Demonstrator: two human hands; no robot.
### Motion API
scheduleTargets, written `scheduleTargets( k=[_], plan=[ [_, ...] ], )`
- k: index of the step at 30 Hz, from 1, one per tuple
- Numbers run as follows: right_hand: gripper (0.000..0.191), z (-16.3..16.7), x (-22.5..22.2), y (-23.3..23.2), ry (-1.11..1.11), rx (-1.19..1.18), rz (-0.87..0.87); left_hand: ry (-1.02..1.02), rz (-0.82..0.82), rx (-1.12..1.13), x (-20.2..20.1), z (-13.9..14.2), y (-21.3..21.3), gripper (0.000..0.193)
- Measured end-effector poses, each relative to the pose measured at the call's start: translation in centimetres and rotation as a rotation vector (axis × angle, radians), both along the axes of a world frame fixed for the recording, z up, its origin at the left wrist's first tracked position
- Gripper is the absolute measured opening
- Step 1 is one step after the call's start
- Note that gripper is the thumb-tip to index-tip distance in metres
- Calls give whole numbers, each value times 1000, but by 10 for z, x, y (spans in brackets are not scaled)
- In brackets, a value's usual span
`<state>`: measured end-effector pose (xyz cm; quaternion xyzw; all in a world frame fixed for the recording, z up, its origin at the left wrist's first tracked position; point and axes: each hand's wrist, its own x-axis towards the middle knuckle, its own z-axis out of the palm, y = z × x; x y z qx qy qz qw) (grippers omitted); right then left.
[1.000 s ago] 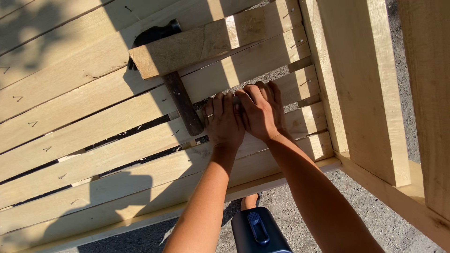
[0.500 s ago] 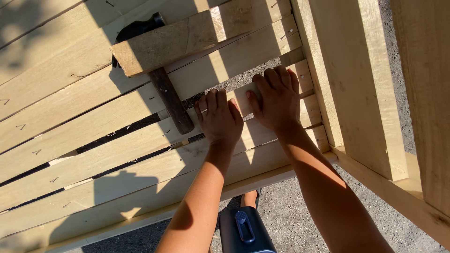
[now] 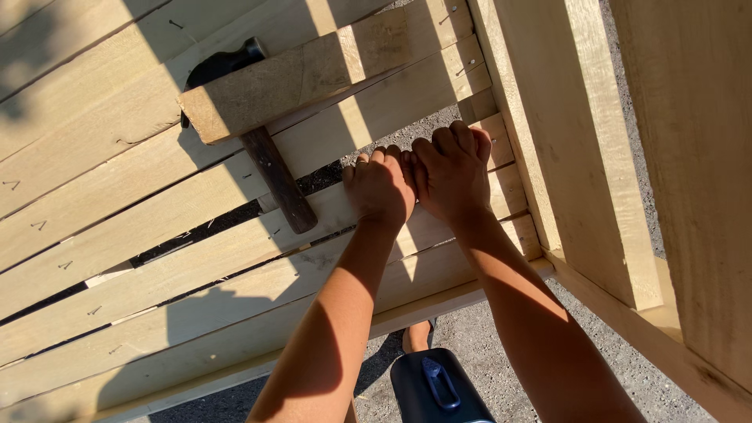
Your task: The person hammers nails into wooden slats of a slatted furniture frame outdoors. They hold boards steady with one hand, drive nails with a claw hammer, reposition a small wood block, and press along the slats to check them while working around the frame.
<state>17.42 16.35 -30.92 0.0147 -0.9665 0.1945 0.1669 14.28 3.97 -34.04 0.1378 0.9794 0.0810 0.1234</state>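
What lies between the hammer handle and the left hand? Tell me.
In the head view, only bare plank separates the hammer handle from the left hand; nothing else lies there.
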Motion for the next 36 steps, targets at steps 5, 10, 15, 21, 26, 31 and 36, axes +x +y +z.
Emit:
scheduleTargets(
  k=[5,10,15,21,26,31,36],
  plan=[
    [12,4,-6,1,-22,-15,-8,-73,-67,10,-16,-3,-5,20],
    [11,7,-15,2,-31,-8,-13,-69,-40,50,-18,-6,-4,25],
    [10,9,-21,6,-52,-26,-30,-60,-95,-22,-23,-6,0,22],
    [8,21,-38,9,-69,-61,-45,-189,-220,-164,-39,-3,-1,21],
    [22,51,-59,-18,-19,-122,-157,-176,-105,41,-50,12,1,21],
    [46,49,-108,-117,-465,-203,410,-103,-58,141,-54,36,-2,33],
    [74,41,-143,-156,-677,-474,249,-111,-67,96,-61,39,-6,36]
  ],
)
